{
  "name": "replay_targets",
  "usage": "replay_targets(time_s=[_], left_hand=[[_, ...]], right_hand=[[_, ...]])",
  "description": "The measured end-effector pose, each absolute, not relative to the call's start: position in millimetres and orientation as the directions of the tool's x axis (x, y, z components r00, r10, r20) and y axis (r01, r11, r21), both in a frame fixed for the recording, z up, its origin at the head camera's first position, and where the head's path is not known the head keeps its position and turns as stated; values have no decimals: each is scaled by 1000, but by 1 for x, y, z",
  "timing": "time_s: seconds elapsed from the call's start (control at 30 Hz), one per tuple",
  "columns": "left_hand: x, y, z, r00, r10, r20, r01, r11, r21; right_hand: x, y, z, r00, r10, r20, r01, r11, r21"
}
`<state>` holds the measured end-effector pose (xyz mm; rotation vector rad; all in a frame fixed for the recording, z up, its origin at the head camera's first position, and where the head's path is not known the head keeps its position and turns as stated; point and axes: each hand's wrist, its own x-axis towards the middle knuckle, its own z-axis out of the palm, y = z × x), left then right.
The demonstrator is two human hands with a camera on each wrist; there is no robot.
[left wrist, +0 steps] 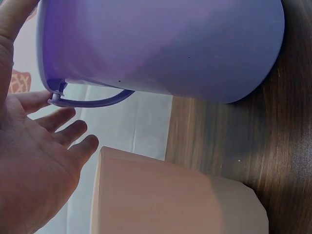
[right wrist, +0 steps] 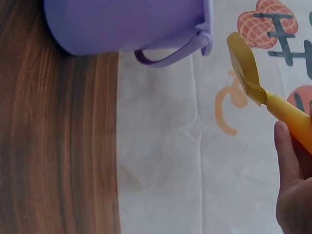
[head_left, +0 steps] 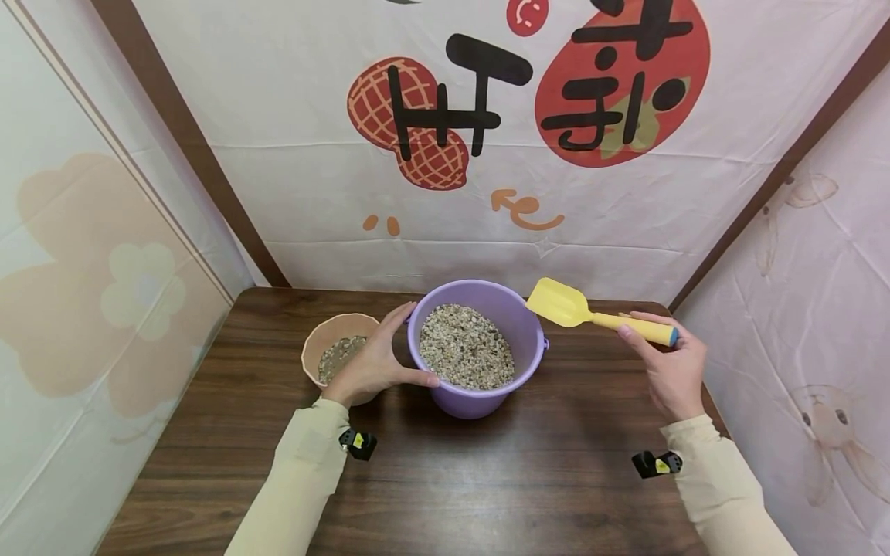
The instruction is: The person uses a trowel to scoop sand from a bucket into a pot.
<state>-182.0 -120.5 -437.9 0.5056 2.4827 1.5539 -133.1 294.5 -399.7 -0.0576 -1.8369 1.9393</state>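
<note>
A purple bucket (head_left: 469,405) holds a heap of mixed small gravel (head_left: 466,346). My left hand (head_left: 375,363) rests against its left side in the head view, thumb on the near rim and forefinger by the handle joint. In the left wrist view the other fingers (left wrist: 73,131) stand apart from the bucket's purple wall (left wrist: 161,44). To the right, my right hand (head_left: 676,374) grips a yellow toy shovel (head_left: 559,303) by its handle. The shovel's blade hangs in the air beside the bucket's right rim and looks bare.
A peach-coloured bowl (head_left: 313,340) with some gravel inside stands left of the bucket, partly behind my left hand. Everything stands on a dark wooden table (head_left: 487,486). A printed white cloth (head_left: 313,193) rises behind it, with more cloth (head_left: 827,309) along the right.
</note>
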Motion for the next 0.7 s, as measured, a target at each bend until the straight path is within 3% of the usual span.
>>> replay_targets(time_s=[0.5, 0.7], left_hand=[[-185, -122, -443, -930, 364, 40, 202, 419, 885], [-185, -122, -444, -931, 364, 37, 198, 418, 887]], right_hand=[[-141, 265, -395, -915, 137, 378, -346, 215, -913], [-150, 254, -398, -930, 78, 359, -320, 308, -896]])
